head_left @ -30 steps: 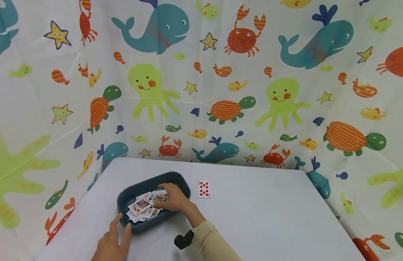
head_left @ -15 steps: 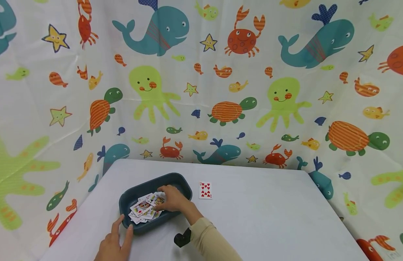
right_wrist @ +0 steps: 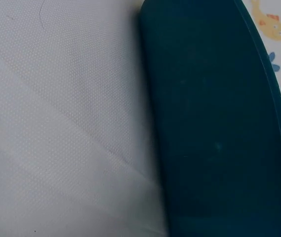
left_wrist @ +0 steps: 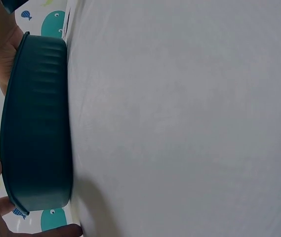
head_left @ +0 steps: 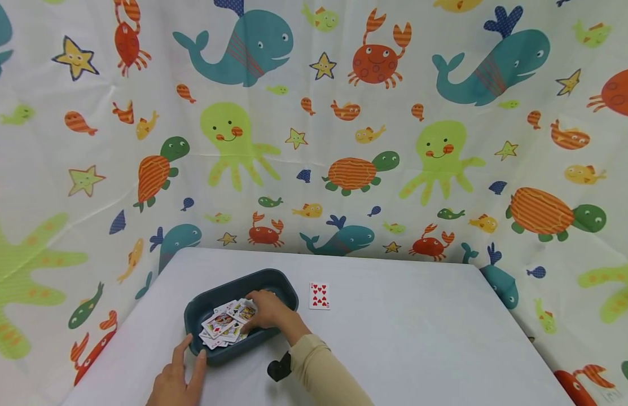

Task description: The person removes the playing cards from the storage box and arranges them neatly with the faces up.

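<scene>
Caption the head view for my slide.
Right hand inside a teal tray of playing cards, left hand at its rim, hearts card outside.

On the single playing card, which lies on the desk nearer to the far edge and about midway between the left and right edges, several red heart signs can be seen. The index in its upper left corner is too small to be read. On some of the face cards inside the tray, which stands closer to the left edge of the desk, small red suit signs show; their letters and numbers are also too small for reading.
</scene>
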The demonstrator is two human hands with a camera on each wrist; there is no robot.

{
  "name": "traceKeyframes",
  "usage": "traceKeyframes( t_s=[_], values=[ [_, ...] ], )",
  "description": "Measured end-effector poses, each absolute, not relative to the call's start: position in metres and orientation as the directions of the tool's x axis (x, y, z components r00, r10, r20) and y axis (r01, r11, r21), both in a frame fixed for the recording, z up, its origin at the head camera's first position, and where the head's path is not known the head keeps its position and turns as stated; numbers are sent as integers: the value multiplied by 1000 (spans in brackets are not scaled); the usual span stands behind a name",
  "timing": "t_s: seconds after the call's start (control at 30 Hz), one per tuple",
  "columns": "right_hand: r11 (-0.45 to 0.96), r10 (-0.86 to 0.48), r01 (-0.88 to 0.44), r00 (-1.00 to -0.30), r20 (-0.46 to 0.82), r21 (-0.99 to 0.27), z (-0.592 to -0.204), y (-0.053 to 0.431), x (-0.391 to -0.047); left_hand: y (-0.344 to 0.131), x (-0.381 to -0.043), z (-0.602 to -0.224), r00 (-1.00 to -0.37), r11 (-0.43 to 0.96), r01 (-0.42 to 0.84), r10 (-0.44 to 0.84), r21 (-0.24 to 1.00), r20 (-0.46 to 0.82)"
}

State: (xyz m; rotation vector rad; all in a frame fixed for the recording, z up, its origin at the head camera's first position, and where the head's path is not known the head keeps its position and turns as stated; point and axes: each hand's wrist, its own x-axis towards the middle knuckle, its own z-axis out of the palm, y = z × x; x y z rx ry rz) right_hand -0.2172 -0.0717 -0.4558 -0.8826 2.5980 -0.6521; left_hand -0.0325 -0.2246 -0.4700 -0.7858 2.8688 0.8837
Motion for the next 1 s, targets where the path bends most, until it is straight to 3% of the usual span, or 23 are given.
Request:
traceKeyframes(
  t_s=[1.0],
  values=[
    [716, -661, -573, -740, -125, -399, -454, -77, -215, -225, -31, -472, -858, 710, -502, -479, 494, -183]
  ],
)
